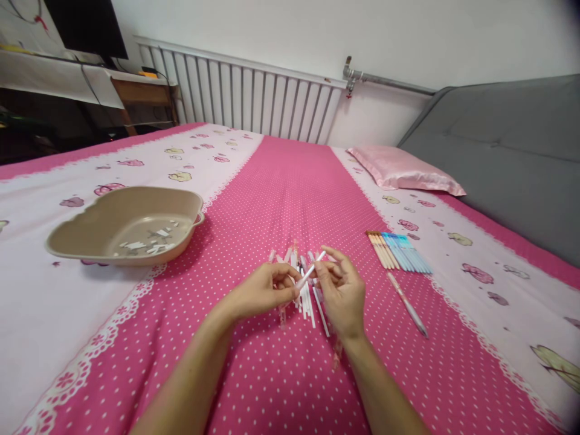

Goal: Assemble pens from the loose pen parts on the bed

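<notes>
My left hand (274, 287) and my right hand (342, 290) meet above the middle of the bed, both pinching a slim white stick (312, 267) that slants up to the right. Its lower end looks pale pink at my left fingertips, and it could be a pen part; I cannot tell for sure. Under the hands lies a loose pile of white sticks (307, 305) with pinkish, clear pen-like pieces among them, partly hidden by my fingers. Right of my right hand, a single pink pen (408, 305) lies on the polka-dot bedspread (267, 374).
Several orange pens (383, 251) and blue pens (406, 252) lie side by side in a row on the right. A beige basin (181, 208) holding white scraps stands on the left. Beyond are a pink pillow (403, 168), a grey headboard (502, 142) and a radiator (254, 96).
</notes>
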Available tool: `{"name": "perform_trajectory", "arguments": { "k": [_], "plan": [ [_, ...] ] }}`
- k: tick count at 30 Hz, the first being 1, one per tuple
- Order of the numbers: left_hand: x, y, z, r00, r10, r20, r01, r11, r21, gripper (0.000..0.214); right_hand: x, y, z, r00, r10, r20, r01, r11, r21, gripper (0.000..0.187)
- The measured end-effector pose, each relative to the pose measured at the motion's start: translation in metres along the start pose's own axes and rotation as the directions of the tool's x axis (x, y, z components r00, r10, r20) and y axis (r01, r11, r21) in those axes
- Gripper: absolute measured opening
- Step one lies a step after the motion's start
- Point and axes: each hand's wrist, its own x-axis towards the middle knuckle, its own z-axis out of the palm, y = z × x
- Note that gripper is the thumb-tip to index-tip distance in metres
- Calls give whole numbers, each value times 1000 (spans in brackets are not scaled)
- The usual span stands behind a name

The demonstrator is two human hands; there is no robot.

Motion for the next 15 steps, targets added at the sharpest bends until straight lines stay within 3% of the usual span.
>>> {"name": "perform_trajectory", "arguments": {
  "k": [4,10,13,15],
  "plan": [
    [0,1,0,999,25,-30,-26,998,-49,24,-1,1,0,991,-18,131,26,998,-60,34],
    [3,-5,0,994,50,-100,-59,994,-88,22,2,-3,-2,993,-9,115,17,997,-70,41],
    [5,-5,-1,966,42,-257,-79,987,-137,22,4,1,-5,998,44,44,-42,998,-45,48],
    [6,-5,-3,894,25,-447,-104,983,-154,22,5,5,-6,997,69,-15,-70,995,-76,46]
  ]
}}
